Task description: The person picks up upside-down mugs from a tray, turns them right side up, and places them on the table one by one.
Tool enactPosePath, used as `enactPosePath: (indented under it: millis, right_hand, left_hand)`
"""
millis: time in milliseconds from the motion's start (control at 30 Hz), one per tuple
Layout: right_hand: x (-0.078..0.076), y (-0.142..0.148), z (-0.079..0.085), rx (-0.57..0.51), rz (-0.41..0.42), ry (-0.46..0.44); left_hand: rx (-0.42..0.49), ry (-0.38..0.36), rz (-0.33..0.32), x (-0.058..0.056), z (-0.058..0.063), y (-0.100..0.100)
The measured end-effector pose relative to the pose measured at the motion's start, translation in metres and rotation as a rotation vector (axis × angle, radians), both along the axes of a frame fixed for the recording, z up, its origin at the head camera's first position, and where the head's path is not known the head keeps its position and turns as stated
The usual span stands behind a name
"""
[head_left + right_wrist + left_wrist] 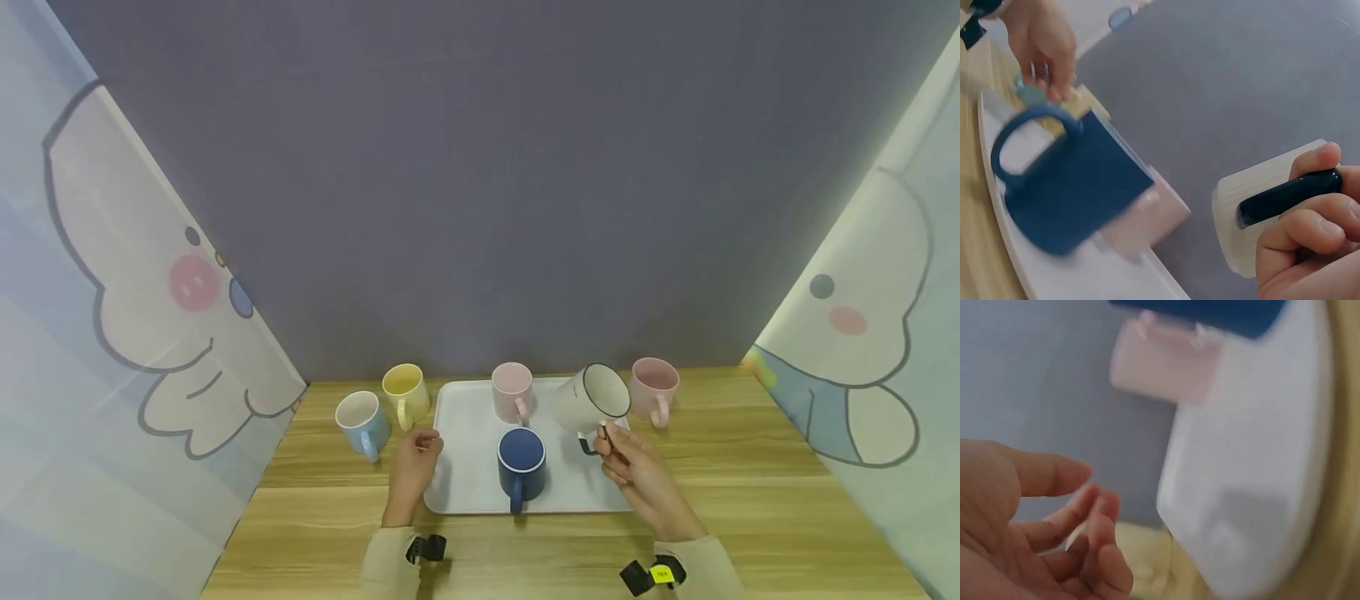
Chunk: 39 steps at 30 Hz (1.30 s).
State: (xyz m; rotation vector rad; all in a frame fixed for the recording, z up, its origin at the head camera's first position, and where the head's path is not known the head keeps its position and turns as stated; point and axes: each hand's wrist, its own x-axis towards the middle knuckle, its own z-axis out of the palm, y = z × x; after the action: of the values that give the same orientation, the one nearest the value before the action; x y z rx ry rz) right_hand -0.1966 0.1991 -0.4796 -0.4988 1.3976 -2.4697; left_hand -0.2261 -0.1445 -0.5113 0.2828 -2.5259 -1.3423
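Note:
My right hand (643, 477) grips the black handle (1291, 194) of a white mug (581, 403) with a dark rim. That mug is tilted over the right part of a white tray (468, 467). On the tray stand a dark blue mug (521, 467) near the front and a pink mug (513, 390) behind it. At the tray's left edge is my left hand (412, 467), its fingers loosely bent with nothing between them. Nearest to it are a yellow mug (406, 396) and a light blue mug (363, 425).
A second pink mug (654, 387) stands on the wooden table (720, 467) just right of the tray. Behind the table rises a grey panel (487, 208). Cartoon-printed curtains (862, 350) flank both sides.

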Motion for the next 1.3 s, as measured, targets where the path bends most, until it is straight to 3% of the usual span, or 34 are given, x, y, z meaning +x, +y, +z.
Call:
enactPosePath:
  millis: [167,300,467,600,800,967,1300]
  right_hand:
    - [0.01,0.021,-0.001,0.046,-0.071,-0.004]
    - [0.019,0.038,-0.001,0.092,-0.135,0.003]
    - [0.033,0.058,0.002,0.197,-0.239,0.026]
    - [0.043,0.071,0.006,0.21,-0.307,0.052]
    - [0.055,0.087,0.015,0.266,-0.447,0.001]
    - [0.055,0.094,0.017,0.237,-0.565,-0.011]
    - [0.042,0.109,0.007,0.251,-0.71,-0.185]
  left_hand:
    - [-0.131,-0.043,0.036,-0.001,-0.014,-0.013]
    - [-0.166,-0.111,-0.009,-0.003,-0.023,-0.018]
    - [-0.186,-0.148,-0.029,-0.007,-0.033,-0.024]
    - [-0.18,-0.166,-0.023,-0.01,-0.036,-0.028]
    - [-0.159,-0.199,-0.015,-0.013,-0.041,-0.031]
    - [-0.157,-0.194,-0.022,-0.013,-0.042,-0.032]
    - [-0.148,-0.189,-0.018,-0.011,-0.04,-0.032]
